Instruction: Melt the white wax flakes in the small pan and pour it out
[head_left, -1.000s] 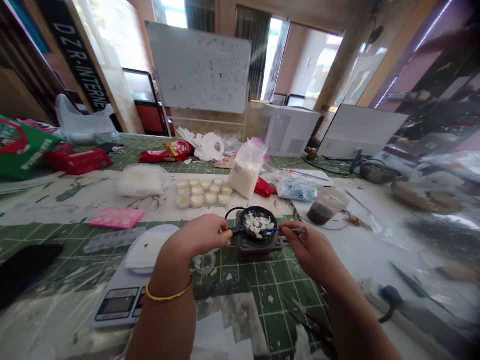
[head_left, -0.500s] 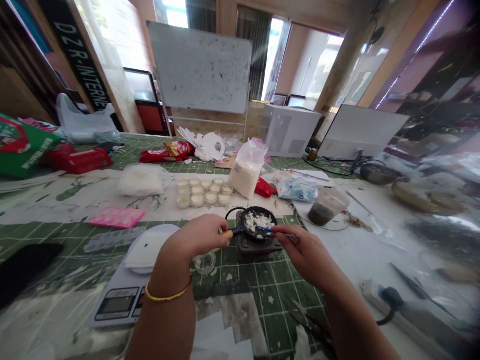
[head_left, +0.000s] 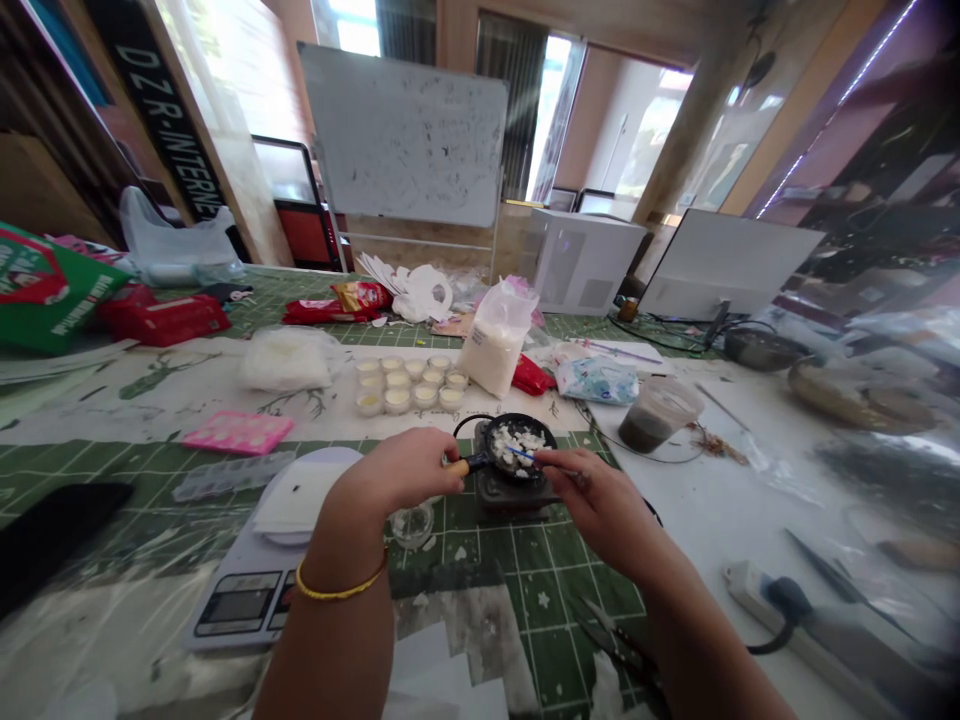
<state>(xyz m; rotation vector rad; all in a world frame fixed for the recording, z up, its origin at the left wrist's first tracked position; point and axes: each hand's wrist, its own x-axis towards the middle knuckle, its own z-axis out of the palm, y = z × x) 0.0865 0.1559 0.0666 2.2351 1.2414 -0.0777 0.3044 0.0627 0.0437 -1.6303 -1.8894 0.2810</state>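
A person's left hand [head_left: 405, 472] closes around the pale end of a handle [head_left: 474, 463], steadying a small black pan [head_left: 551, 440] just right of center in the frame. The pan sits on a compact dark burner [head_left: 510, 503], with loose white pieces [head_left: 516, 437] spread across its inside. From the lower right, the right hand [head_left: 600, 495] pinches a thin blue stick [head_left: 521, 454] between thumb and fingers, a narrow grip with no visible gap, the stick's tip among the pieces.

Much of each grip is out of sight: the left hand's lower fingers curl under and away from view, and the stick's rear end is hard to trace within the right hand, which also covers part of the burner's right side. The left forearm, ringed by a yellow bangle [head_left: 341, 588], hides part of a kitchen scale [head_left: 240, 605] at lower left. Scissors [head_left: 600, 625] at lower right run partly behind the right forearm. A black slab [head_left: 60, 540] is cut off by the left edge, its nature unclear. Along the far right of the bench [head_left: 547, 560], clear plastic and other objects blur; marks on the whiteboard [head_left: 409, 135] above cannot be read.
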